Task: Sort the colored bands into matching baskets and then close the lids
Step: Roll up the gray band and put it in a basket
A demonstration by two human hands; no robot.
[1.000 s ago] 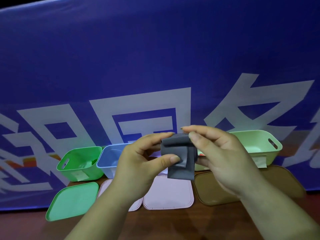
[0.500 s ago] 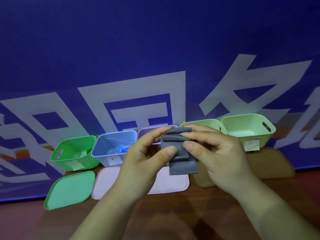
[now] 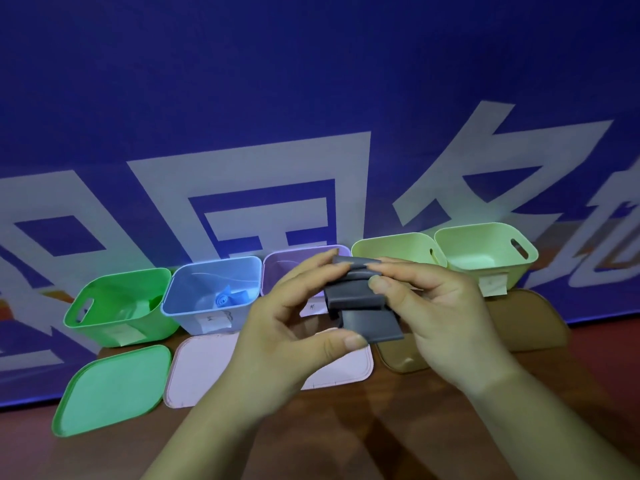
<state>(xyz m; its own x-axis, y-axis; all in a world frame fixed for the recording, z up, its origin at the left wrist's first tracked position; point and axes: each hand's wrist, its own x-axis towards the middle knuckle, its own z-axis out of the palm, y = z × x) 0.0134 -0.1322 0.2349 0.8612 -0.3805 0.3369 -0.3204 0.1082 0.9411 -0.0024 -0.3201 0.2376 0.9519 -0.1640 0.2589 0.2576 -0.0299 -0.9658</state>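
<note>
Grey, folded, hanging end-down over the table (image 3: 346, 431): pinching the band (image 3: 363, 301) with left hand (image 3: 284, 341) thumb under its loose flap, right hand (image 3: 446, 313) fingers (image 3: 398, 268) clamped on the top folds. Straight beyond, purple basket (image 3: 280, 268) and pale yellow basket (image 3: 391, 245).

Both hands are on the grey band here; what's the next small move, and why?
Probably fold the hanging end up and tuck it. The grey band is pinched between the left hand and right hand, only partly folded, its lower flap loose. No grey basket shows, so its destination is unclear.
</note>
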